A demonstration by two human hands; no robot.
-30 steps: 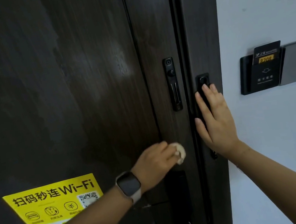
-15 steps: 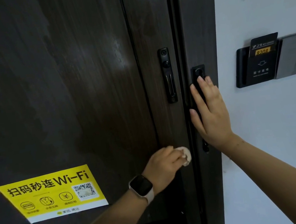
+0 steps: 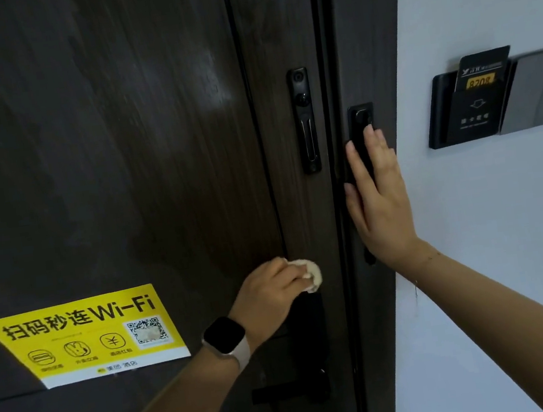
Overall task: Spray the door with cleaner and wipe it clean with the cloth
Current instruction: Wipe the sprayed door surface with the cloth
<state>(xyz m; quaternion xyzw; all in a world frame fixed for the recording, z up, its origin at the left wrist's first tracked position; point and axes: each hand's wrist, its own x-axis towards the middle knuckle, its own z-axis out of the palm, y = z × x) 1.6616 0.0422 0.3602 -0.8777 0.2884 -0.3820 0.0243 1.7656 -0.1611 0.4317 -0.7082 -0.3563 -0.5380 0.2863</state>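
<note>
A dark wood-grain door (image 3: 138, 147) fills the left and middle of the head view, with wet-looking streaks on its panel. My left hand (image 3: 268, 296), a smartwatch on its wrist, grips a small balled-up cream cloth (image 3: 312, 274) and presses it against the door just above the black lever lock (image 3: 308, 349). My right hand (image 3: 378, 198) lies flat with straight fingers on the dark door frame (image 3: 368, 37), over a black plate (image 3: 359, 118). No spray bottle is in view.
A yellow Wi-Fi sticker (image 3: 83, 334) is stuck low on the door. A slim black latch plate (image 3: 303, 120) sits above the cloth. On the white wall (image 3: 510, 243) to the right hang a black key-card holder (image 3: 467, 104) and a grey switch panel (image 3: 541, 87).
My left hand with the cloth moved right along the door and then back left a little. The camera view tilted upward slightly. My right hand stays flat on the frame.
</note>
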